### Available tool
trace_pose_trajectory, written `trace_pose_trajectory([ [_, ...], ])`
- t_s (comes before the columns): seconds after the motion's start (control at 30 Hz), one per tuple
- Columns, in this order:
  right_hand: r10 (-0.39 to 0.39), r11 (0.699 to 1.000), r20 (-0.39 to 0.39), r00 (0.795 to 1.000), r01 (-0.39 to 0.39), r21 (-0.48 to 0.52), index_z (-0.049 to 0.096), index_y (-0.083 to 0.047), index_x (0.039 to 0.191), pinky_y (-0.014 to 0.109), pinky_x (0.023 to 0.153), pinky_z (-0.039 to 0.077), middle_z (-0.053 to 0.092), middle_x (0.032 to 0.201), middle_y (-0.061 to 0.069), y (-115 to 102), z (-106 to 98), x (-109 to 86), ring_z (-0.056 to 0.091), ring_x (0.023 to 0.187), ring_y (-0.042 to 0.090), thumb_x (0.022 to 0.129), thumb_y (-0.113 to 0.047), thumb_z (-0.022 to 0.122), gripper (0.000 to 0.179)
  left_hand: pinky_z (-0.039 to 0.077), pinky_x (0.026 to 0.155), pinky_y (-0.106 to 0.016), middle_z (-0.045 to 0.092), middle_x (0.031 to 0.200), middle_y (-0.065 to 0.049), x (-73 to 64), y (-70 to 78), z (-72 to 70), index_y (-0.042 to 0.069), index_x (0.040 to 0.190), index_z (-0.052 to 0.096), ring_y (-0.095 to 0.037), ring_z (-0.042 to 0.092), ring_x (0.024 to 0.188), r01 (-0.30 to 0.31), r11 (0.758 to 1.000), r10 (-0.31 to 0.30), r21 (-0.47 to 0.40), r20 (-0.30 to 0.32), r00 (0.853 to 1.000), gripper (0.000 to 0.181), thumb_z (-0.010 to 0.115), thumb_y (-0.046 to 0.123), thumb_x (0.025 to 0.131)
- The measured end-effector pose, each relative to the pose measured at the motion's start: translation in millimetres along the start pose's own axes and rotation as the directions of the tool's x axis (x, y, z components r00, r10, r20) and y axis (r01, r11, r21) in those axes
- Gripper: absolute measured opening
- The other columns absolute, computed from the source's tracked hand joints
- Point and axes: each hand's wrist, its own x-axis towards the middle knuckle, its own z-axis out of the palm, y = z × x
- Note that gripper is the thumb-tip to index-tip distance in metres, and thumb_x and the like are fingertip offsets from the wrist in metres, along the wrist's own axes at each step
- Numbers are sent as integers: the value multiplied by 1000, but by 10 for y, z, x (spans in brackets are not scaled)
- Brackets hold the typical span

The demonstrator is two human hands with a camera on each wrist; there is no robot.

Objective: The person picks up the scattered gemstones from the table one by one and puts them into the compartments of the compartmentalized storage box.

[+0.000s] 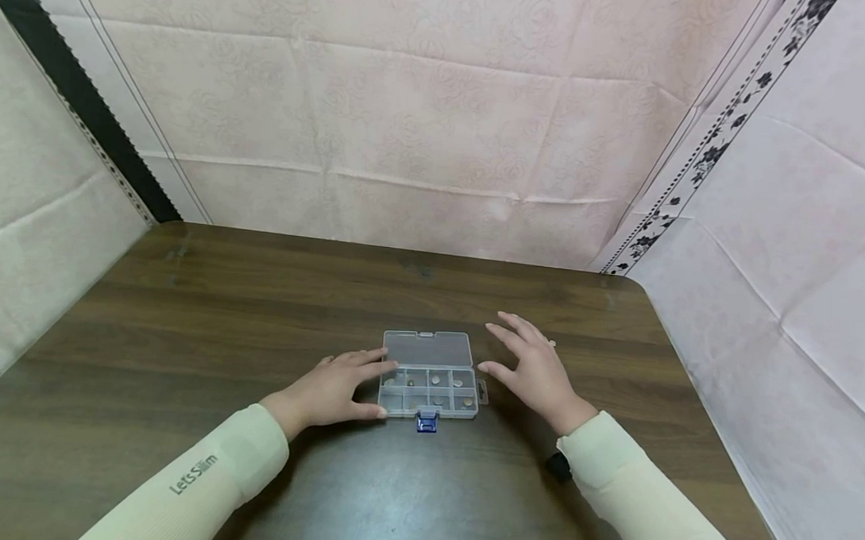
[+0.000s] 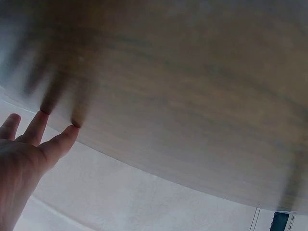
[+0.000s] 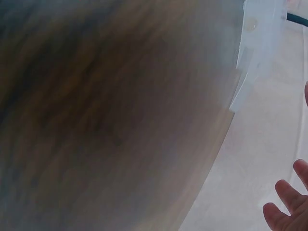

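Observation:
A clear plastic compartment box (image 1: 427,414) lies on the table with its lid (image 1: 430,349) folded back away from the person. Small round pieces (image 1: 436,380) sit in several of its compartments, and a blue latch (image 1: 426,422) hangs at the near side. My left hand (image 1: 331,390) is at the box's left side, forefinger over the left edge and thumb at the near left corner. To the right of the box, my right hand (image 1: 536,373) hovers apart from it, fingers spread and holding nothing. The right wrist view catches the box's edge (image 3: 248,53) beyond the right hand's fingers (image 3: 288,195).
The brown wood-grain table (image 1: 223,334) spreads out around the box. Pale patterned cloth (image 1: 423,127) hangs behind it, with more cloth (image 1: 798,235) along the right side and the left side. A black band (image 1: 88,91) runs down the left corner.

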Motion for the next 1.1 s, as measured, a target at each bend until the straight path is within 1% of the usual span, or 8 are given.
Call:
trace_pose_trajectory([
  [0.03,6,1000,0,1000,-6,-1,57,-13,136,70,100,29,44,148,10,18,-9,0,37,136,34,80,-34,79,64,23,106,-68,29,157,-3,1,1,0,27,148,42,-34,30,141,1,1000,-1,0,0,1000,73,66,56,85],
  [0.2,29,999,-1,1000,-29,17,57,-10,136,59,106,32,45,146,12,119,-51,-2,40,134,36,80,-32,80,64,23,106,-67,30,157,-3,4,2,5,27,147,43,-35,30,141,4,1000,-4,5,-3,1000,74,66,57,84],
  [0.43,81,996,25,996,-82,17,53,-11,139,61,105,31,44,146,14,270,-90,-22,40,134,37,82,-33,78,66,23,106,-67,30,157,-3,10,5,9,28,147,42,-35,30,141,13,1000,-13,6,1,1000,73,65,58,84],
  [0.6,111,994,23,994,-111,7,52,-9,140,59,104,34,44,146,15,370,-111,-25,42,132,40,83,-32,77,66,24,105,-68,30,157,-3,12,0,11,28,147,42,-35,31,141,9,1000,-9,10,-1,1000,73,65,58,84],
  [0.73,154,988,39,987,-155,19,50,-9,141,58,102,36,43,146,15,419,-137,-16,41,132,40,84,-33,76,66,24,105,-68,30,157,-3,10,-2,12,28,147,42,-35,31,141,7,1000,-7,9,0,1000,73,65,57,85],
  [0.87,185,982,45,982,-186,23,49,-9,142,56,97,41,42,146,16,483,-162,-8,50,122,40,86,-35,74,67,23,105,-68,30,157,-3,9,-3,10,28,147,42,-35,31,141,3,1000,-3,7,-1,1000,73,65,57,85],
  [0.97,208,977,48,977,-209,37,47,-8,143,57,95,42,41,147,18,543,-176,-6,54,116,40,87,-35,73,67,23,105,-68,30,157,-2,8,-3,8,28,147,42,-35,31,141,-1,1000,1,6,-2,1000,73,65,58,85],
  [1.1,249,965,66,966,-253,65,45,-7,144,58,100,38,38,148,19,615,-192,-10,46,125,40,87,-34,72,69,23,106,-68,30,157,-3,5,-3,6,27,147,42,-35,31,141,-8,1000,8,2,-5,1000,73,65,57,85],
])
